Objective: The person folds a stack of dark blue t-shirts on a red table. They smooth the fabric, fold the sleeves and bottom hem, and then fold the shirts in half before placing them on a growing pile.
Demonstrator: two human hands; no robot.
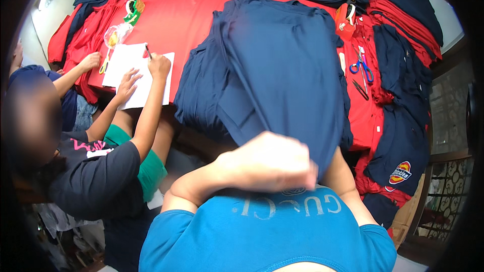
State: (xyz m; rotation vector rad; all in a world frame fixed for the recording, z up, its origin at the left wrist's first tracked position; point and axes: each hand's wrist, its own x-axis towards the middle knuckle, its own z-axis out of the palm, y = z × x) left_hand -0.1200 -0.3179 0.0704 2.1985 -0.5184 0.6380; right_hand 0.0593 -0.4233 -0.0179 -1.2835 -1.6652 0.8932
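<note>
A navy T-shirt [292, 65] lies spread over a pile of navy garments [196, 85] on the red-covered table, its lower part drawn toward my chest. My left hand [272, 163] is raised in front of my blue shirt, beside the navy cloth's lower end. Motion smears its fingers, and whether they grip the cloth is unclear. My right forearm reaches up along the right side of the cloth, which hides the right hand. Right of the pile lie blue-handled scissors [362, 70] and a dark slim tool [360, 90], possibly thread snips.
At left, a seated co-worker writes with a pen [147, 50] on white paper [136, 98]; another person's hand [91, 61] is near yellow scissors [104, 64]. Tape dispensers, one green [132, 12] and one red [346, 20], stand farther back. Navy and red garment stacks [403, 15] line the edges.
</note>
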